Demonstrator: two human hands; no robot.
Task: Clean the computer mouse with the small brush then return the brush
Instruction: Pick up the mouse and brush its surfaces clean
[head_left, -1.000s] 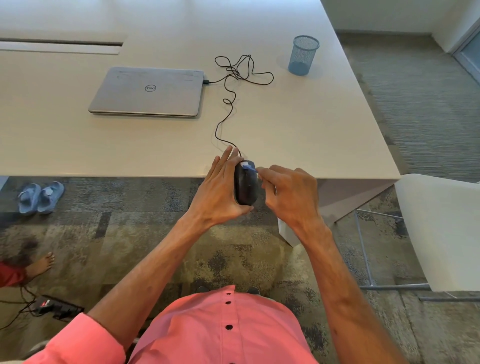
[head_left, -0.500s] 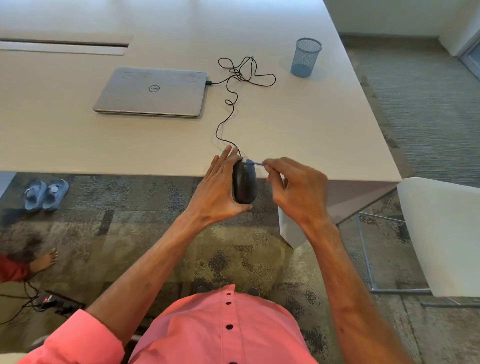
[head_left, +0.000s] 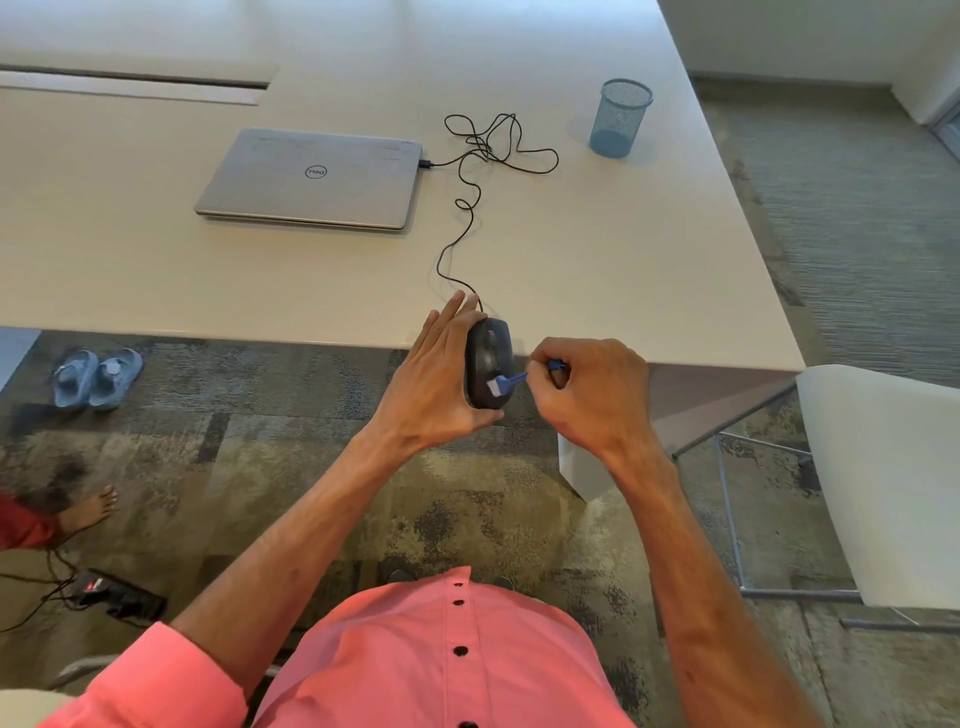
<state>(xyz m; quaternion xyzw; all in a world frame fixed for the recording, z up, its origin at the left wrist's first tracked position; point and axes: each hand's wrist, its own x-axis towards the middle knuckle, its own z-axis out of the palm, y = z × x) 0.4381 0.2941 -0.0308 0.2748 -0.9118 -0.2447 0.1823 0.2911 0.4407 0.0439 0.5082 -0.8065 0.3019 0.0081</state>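
Table (head_left: 597, 270): near edge w/ open floor below; wide bare top beyond, ample room.
Closed laptop (head_left: 311, 179): far left, well apart.
Blue mesh cup (head_left: 620, 118): far right; likely brush's return spot, path clear.
Left hand (head_left: 439, 387): wrapped round computer mouse (head_left: 485, 358), held on edge, just past the table edge, over carpet.
Right hand (head_left: 592, 392): pinching small brush (head_left: 506, 383), bristles touching mouse's near end.
Cable (head_left: 470, 208): loose loops, plugged into laptop.
Risks: grip slip drops mouse to floor; a hard pull tugs cable at the laptop port; brush could flick away.
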